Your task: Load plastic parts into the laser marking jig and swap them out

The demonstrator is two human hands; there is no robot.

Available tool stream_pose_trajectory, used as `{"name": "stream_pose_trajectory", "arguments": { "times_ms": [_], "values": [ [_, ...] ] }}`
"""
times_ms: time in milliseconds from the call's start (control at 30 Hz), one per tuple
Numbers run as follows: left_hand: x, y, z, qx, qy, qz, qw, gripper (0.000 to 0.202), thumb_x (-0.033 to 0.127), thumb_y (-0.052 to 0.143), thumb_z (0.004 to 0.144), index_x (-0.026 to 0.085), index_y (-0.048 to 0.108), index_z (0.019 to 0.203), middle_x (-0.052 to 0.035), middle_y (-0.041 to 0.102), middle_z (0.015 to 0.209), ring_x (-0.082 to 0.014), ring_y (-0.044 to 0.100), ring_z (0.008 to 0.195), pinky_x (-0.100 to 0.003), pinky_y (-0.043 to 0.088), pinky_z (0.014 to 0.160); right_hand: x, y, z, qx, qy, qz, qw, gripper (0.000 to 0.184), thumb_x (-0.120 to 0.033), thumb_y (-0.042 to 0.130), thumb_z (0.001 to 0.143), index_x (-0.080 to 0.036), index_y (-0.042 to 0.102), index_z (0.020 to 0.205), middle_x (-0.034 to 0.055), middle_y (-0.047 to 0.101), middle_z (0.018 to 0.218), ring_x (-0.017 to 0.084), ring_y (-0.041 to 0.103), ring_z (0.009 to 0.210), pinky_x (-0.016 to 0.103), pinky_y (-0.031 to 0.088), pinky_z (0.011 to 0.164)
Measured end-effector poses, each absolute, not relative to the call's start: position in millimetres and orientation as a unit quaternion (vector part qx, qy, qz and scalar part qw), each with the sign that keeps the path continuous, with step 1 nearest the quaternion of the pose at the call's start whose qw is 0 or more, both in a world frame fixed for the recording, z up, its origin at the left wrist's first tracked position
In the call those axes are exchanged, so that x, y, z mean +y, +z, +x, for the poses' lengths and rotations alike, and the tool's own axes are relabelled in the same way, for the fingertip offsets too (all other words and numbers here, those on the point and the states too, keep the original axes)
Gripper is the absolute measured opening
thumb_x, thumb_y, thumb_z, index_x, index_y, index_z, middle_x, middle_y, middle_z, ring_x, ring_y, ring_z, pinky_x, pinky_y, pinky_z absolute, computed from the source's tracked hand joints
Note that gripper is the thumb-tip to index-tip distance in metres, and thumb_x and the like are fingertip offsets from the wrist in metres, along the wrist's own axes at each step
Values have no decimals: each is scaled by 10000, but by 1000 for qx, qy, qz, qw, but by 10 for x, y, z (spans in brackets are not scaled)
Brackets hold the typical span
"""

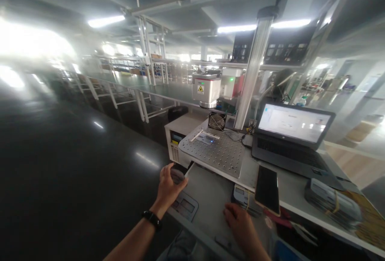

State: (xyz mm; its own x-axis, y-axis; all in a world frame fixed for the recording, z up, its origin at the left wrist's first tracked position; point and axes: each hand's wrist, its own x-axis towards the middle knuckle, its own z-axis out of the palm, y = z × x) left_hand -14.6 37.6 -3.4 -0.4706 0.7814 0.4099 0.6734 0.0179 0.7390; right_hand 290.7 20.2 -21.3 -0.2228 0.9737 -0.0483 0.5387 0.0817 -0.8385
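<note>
My left hand (170,186), wearing a black wristband, hovers at the left edge of a grey tray-like surface (210,184), thumb and fingers apart and curved. A grey rounded thing (177,176) shows between them; whether the hand touches it I cannot tell. Just below lies a flat grey panel (186,206) with window cutouts. My right hand (239,221) rests low over the surface with its fingers curled in, and nothing shows in them. Beside it is a banded stack of grey panels (240,194). Another panel (206,137) lies on the perforated metal plate (222,152) under the laser head (206,90).
A phone (267,188) lies at the bench edge, before an open laptop (288,140). Right of it sits another banded panel stack (332,202). Red-handled pliers (288,223) are below. A small fan (217,121) and a metal column (254,72) stand behind the plate.
</note>
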Motion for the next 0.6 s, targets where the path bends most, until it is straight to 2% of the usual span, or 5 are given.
{"name": "stream_pose_trajectory", "arguments": {
  "times_ms": [167,400,600],
  "values": [
    [370,-44,-147,717,468,514,55,774,514,696,738,166,390,1357,-178,424,1371,-347,430,1304,-531,418,1087,189,-283,2900,-711,351,-538,288,368,-374,439,902,-165,717,1025,94,770,988,204,722,913,253,506,795],
    [370,-34,-132,728,470,498,30,818,542,689,734,140,374,1373,-199,398,1395,-352,420,1325,-535,402,1109,236,-531,2956,-750,332,-513,254,374,-340,443,910,-158,715,1090,117,764,1070,214,726,979,258,532,855],
    [420,-123,-163,727,454,515,23,819,546,711,700,159,414,1357,-177,435,1387,-362,401,1367,-548,388,1124,234,-637,2916,-775,289,-495,266,373,-363,452,898,-192,738,1067,109,771,1062,210,748,916,226,567,783]
  ]
}}
